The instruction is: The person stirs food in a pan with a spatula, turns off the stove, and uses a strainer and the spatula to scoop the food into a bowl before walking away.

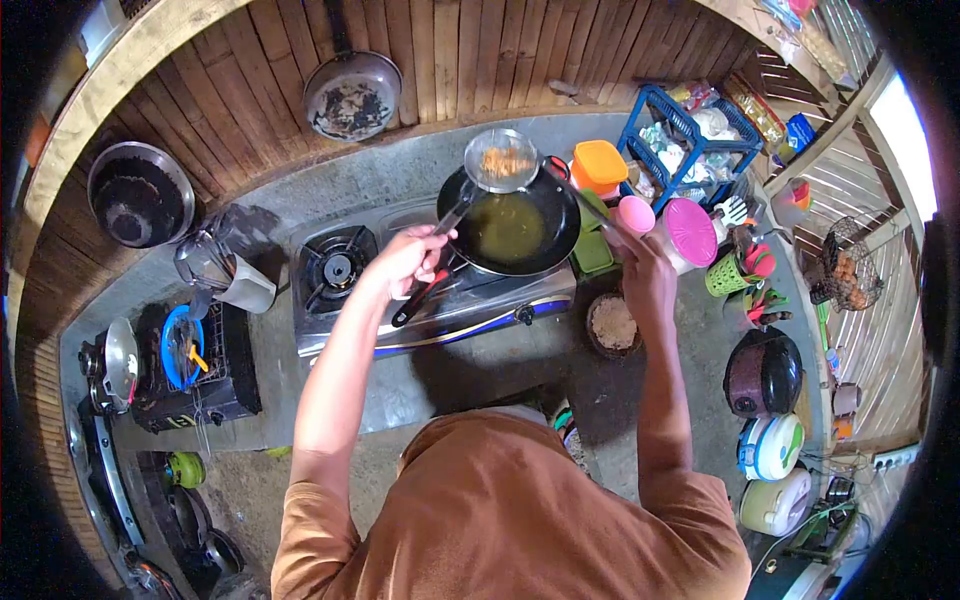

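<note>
In the head view, my left hand (410, 262) is closed around the handle of a round mesh strainer (502, 160). The strainer is above the far edge of a black frying pan (566, 225), and small brown fried bits (506, 161) lie in it. Yellowish oil (508, 226) covers the pan's bottom. The pan's black-and-red handle (422, 299) points toward me, below my left hand. My right hand (648, 265) grips a long, thin dark utensil (592, 203) that slants toward the strainer; its working end is hard to make out.
The pan sits on a two-burner gas stove (430, 335); the left burner (339, 268) shows. Right of it are a bowl of pale powder (613, 325), a pink-lidded tub (689, 234), an orange container (599, 165) and a blue rack (690, 145). A rice cooker (763, 372) stands farther right.
</note>
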`<state>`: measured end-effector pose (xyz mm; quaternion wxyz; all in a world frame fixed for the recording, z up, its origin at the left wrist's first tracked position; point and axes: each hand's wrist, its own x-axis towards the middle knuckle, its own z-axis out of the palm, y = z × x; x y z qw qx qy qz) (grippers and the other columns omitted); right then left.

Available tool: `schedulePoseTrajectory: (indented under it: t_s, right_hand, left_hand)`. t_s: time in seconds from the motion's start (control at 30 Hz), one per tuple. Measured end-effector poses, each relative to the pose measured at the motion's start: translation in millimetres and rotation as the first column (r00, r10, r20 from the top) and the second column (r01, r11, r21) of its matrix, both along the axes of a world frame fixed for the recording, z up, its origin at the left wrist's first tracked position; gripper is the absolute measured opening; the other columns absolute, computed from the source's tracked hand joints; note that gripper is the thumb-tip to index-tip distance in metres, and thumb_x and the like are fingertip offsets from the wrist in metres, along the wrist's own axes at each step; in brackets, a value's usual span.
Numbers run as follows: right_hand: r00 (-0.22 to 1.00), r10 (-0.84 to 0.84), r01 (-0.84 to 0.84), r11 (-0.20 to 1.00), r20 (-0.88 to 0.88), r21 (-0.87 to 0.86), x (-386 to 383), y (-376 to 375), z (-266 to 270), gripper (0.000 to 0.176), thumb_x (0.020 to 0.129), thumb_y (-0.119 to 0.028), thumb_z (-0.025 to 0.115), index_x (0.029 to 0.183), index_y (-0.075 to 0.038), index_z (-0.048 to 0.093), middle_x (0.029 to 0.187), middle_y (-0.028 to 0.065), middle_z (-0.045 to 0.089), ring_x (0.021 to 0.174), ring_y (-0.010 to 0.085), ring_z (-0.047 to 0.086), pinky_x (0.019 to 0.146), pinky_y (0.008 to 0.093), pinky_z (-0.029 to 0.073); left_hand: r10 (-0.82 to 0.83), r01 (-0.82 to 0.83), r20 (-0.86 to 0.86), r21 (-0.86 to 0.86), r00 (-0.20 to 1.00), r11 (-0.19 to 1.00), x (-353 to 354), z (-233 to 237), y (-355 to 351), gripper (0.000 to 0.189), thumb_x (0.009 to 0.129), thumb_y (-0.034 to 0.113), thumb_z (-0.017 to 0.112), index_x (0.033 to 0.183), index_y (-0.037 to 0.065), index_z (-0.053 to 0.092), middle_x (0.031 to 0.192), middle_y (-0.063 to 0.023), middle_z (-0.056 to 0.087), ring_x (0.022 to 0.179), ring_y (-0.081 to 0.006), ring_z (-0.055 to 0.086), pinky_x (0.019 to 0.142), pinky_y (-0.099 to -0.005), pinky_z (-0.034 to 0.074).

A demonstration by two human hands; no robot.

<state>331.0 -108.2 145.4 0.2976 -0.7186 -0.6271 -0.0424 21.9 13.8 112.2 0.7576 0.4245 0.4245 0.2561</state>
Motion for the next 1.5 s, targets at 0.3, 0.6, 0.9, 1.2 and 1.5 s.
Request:
schedulePoseTrajectory:
  t_s: [0.3, 0.6, 0.9, 1.2, 1.5]
  right_hand:
    - [0.914, 0.11, -0.051, 0.986, -0.391, 0.159, -13.4, -2.4, -43.4, 0.027, 0.083, -0.004, 0.051, 0.11, -0.005, 0.057, 0.102, 0.0194, 0.06, 0.097, 0.0316, 0.057, 0.082, 0.0343, 0.044]
    - [0.839, 0.036, 0.02, 0.995, -0.543, 0.098, -9.7, -8.8, -60.0, 0.027, 0.088, -0.011, 0.049, 0.113, -0.001, 0.055, 0.104, 0.0188, 0.06, 0.098, 0.0244, 0.058, 0.085, 0.0321, 0.042]
    - [0.882, -0.025, 0.048, 0.998, -0.47, 0.036, -14.4, -16.0, -48.0, 0.029, 0.088, -0.016, 0.05, 0.115, -0.004, 0.054, 0.105, 0.0171, 0.06, 0.101, 0.0275, 0.056, 0.086, 0.0331, 0.042]
    - [0.993, 0.121, -0.122, 0.992, -0.015, -0.035, -39.8, -20.8, -84.9, 0.037, 0.083, -0.012, 0.051, 0.119, -0.015, 0.049, 0.081, 0.0151, 0.056, 0.062, 0.035, 0.057, 0.052, 0.0445, 0.046]
    - [0.996, 0.093, -0.094, 0.995, 0.01, 0.028, -35.1, -11.6, -72.0, 0.033, 0.083, -0.014, 0.051, 0.116, -0.015, 0.051, 0.08, 0.0155, 0.056, 0.063, 0.0344, 0.058, 0.053, 0.0427, 0.046]
  left_hand:
    - [-0.001, 0.003, -0.043, 0.042, 0.999, 0.999, 1.8, -15.5, 1.1, 0.017, 0.089, 0.015, 0.046, 0.101, 0.006, 0.055, 0.047, 0.0061, 0.031, 0.039, -0.0054, 0.027, 0.039, -0.0214, 0.022]
    - [0.012, -0.004, -0.098, 0.084, 0.995, 0.996, 3.8, 2.0, 4.7, 0.015, 0.089, 0.013, 0.046, 0.101, 0.007, 0.053, 0.049, 0.0058, 0.032, 0.04, -0.0046, 0.028, 0.039, -0.0207, 0.022]
    - [-0.015, 0.028, -0.134, 0.098, 0.991, 0.995, 6.1, -28.1, 4.6, 0.017, 0.089, 0.016, 0.047, 0.102, 0.007, 0.053, 0.05, 0.006, 0.032, 0.042, -0.0043, 0.03, 0.04, -0.0206, 0.023]
    - [0.028, -0.032, -0.075, -0.059, 0.997, 0.998, 13.0, -60.5, -16.2, 0.016, 0.088, 0.015, 0.049, 0.101, 0.006, 0.053, 0.051, 0.0058, 0.032, 0.043, -0.0053, 0.03, 0.042, -0.0222, 0.025]
    - [0.026, -0.031, -0.088, -0.05, 0.996, 0.998, 10.4, -52.3, -15.0, 0.017, 0.088, 0.016, 0.048, 0.102, 0.006, 0.053, 0.049, 0.0057, 0.032, 0.043, -0.0055, 0.03, 0.043, -0.0223, 0.026]
